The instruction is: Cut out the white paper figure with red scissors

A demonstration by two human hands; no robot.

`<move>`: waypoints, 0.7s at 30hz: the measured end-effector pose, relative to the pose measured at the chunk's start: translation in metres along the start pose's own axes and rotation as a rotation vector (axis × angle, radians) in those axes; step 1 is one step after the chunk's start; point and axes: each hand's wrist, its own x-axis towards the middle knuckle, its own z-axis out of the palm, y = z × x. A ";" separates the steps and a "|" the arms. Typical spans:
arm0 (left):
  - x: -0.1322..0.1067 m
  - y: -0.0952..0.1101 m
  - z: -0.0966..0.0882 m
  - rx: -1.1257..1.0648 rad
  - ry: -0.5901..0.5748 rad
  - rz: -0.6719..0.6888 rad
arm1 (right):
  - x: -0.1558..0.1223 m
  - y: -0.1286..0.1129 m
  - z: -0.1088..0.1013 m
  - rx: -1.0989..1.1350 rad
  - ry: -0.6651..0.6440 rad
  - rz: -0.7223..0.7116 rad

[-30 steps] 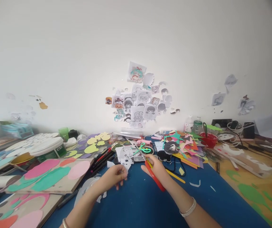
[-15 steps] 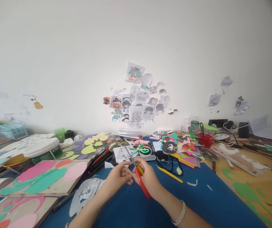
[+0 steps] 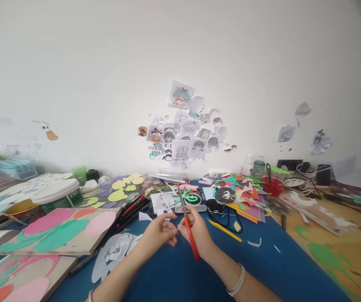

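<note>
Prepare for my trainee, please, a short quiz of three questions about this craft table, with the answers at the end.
1. Which tool is in the grip of the right hand?
2. True or false: the red bowl stands to the right of the white-lidded tub.
3. What colour is the table surface in the bottom middle of the picture?
A. Orange
B. Blue
C. White

Key:
1. Red-handled scissors.
2. True.
3. B.
</note>
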 end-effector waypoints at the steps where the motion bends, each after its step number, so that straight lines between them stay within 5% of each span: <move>1: -0.001 0.001 0.000 0.032 -0.009 0.005 | 0.000 -0.003 -0.001 0.004 -0.001 -0.005; 11: -0.004 0.001 0.001 0.216 -0.008 0.121 | 0.002 -0.017 -0.003 0.077 -0.006 0.044; 21: -0.014 0.022 -0.007 0.153 0.299 0.294 | -0.012 -0.022 -0.019 -0.248 -0.257 -0.061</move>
